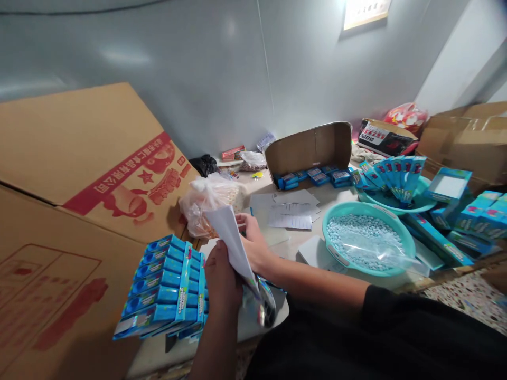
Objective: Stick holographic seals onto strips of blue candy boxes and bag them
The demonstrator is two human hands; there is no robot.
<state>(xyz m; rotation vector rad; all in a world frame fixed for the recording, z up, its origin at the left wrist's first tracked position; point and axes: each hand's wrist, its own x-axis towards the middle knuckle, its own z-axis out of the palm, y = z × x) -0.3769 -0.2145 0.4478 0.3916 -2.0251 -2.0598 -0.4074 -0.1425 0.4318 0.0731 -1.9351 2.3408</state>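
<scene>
Just right of the stack of blue cartons (166, 287), a white folded sheet (232, 235) is held, with the left hand (222, 279) closed around its lower part and the right hand (255, 245) pinched on its far edge.

left hand (222, 279): low centre, bare forearm rising from 6 o'clock, back of hand towards the camera, fingers curled closed | right hand (253, 243): just beside the left at its 1 o'clock, bare forearm entering from 4 o'clock, black sleeve above the elbow, fingers pinched closed
</scene>
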